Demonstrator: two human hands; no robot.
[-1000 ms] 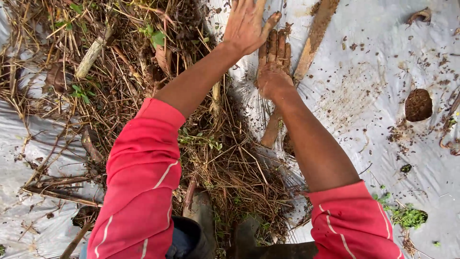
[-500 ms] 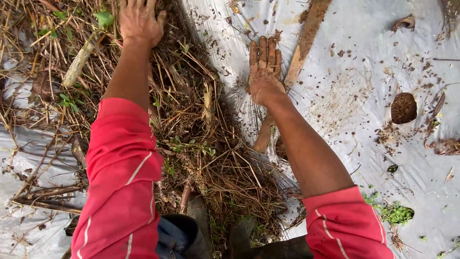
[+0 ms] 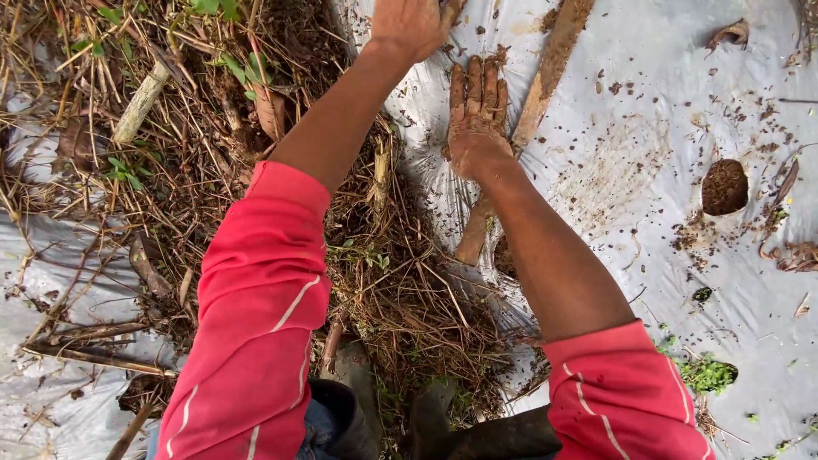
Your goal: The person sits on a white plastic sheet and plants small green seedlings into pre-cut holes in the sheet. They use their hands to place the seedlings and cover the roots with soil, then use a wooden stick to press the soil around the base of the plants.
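While my right hand lies flat and palm-down on the silver plastic mulch sheet, its muddy fingers are stretched straight out and close together, gripping nothing. Just beside its outer edge, partly under my wrist, runs a long brown wooden stick, slanting away ahead of the fingertips and back toward me past the heel of the palm. My left hand reaches further ahead, just beyond the right one's fingertips, at the top edge of view; only its back and knuckles show, so I cannot tell how far it is open or whether it holds anything. To the left of both hands, under my left forearm, lies a heap of dry straw, twigs and uprooted weeds, its edge meeting the sheet near my right thumb. Well off to the right of my right hand a round planting hole filled with dark soil breaks the plastic, with crumbs of earth scattered around it.
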